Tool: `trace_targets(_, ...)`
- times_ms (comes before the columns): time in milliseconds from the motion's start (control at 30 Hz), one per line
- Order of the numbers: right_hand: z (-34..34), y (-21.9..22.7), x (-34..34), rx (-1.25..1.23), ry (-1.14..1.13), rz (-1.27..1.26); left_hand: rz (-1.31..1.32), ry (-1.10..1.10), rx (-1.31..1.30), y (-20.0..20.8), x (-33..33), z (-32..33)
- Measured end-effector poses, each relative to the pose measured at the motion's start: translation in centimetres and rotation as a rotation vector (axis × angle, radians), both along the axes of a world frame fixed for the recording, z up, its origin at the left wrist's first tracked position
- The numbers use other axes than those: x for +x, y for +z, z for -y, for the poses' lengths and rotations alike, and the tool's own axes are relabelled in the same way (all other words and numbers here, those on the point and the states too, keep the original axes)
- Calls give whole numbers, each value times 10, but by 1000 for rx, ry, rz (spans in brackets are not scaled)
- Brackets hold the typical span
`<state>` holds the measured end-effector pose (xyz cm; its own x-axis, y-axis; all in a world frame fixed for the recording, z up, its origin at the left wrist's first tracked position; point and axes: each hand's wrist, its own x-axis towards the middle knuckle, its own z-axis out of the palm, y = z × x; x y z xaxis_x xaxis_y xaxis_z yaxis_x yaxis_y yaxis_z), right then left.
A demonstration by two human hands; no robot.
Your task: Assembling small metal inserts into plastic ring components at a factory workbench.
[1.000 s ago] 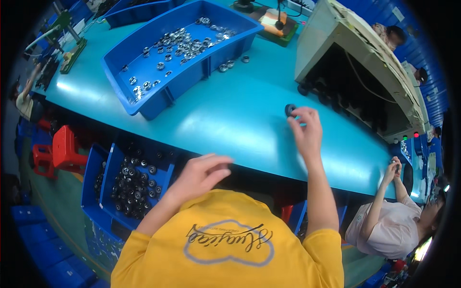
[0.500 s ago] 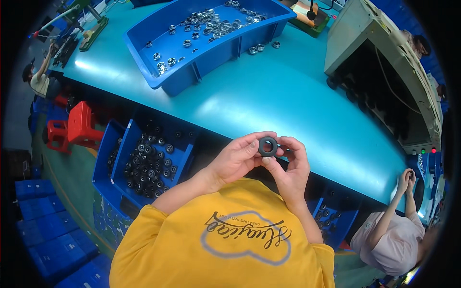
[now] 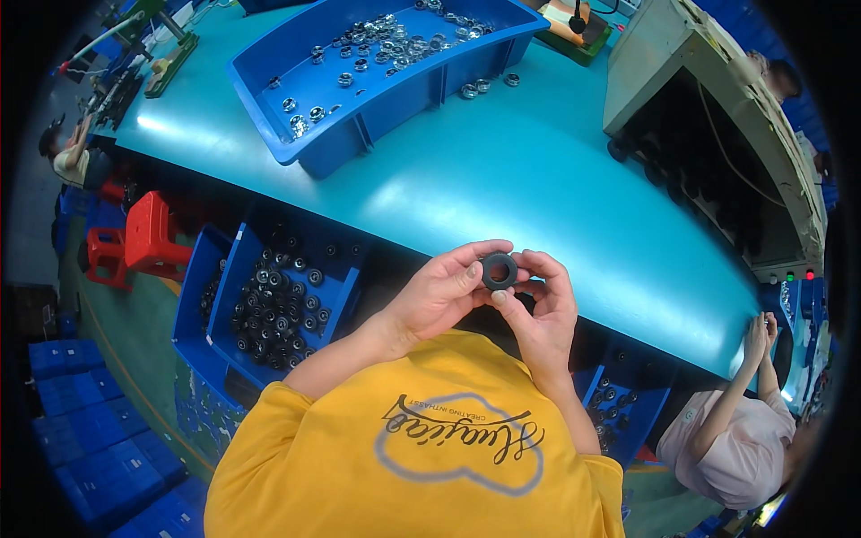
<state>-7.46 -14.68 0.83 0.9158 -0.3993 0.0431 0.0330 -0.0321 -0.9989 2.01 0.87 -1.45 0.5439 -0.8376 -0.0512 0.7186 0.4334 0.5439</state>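
Between my two hands, just over the near edge of the teal table point(image 3: 430, 193), is a black rubber ring point(image 3: 489, 279) with an open hole through its middle. The fingers of my left hand point(image 3: 439, 291) pinch its left side. Thumb and fingers of my right hand point(image 3: 544, 305) close on its right side. Farther off stands a large blue tub point(image 3: 395, 112) holding many shiny metal wheel hubs point(image 3: 392, 38). Below the table edge on the left, a blue bin point(image 3: 224, 278) contains many black-rimmed wheels point(image 3: 273, 309).
A few loose hubs point(image 3: 482, 87) lie beside the tub. A pale machine housing point(image 3: 659, 58) with a dark opening stands at right. Another blue bin point(image 3: 641, 421) of wheels sits below the right table edge. A co-worker point(image 3: 731, 439) works at far right; red stools point(image 3: 151, 235) stand left.
My hands and the ring stay almost in place; the ring's face is turned slightly. The co-worker's hands at the right have shifted a little.
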Motion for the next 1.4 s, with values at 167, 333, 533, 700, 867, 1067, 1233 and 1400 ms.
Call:
trace_targets(167, 1, -2, 2, 12, 18, -16, -15, 13, -10, -5, 1, 0)
trace_targets(333, 2, -5, 3, -18, 38, -13, -15, 49, 17, -5, 1, -1)
trace_targets(533, 2, -2, 6, 99, 89, -63, 540, 283, 490, 11, 0, -2)
trace_targets(700, 0, 4, 6, 316, 158, -157, 1041, 507, 777, 19, 0, -2)
trace_targets(867, 0, 2, 5, 381, 183, -166, 1135, 584, 822, 21, -2, -2)
trace_targets(1067, 2, 1, 6, 396, 216, -169, 1183, 611, 828, 22, -3, -3)
trace_targets(1233, 1, 2, 6, 387, 231, -156, 1168, 613, 833, 19, -4, -4)
trace_targets(1400, 4, -3, 7, 539, 226, -143, 1216, 638, 797, 25, -4, -3)
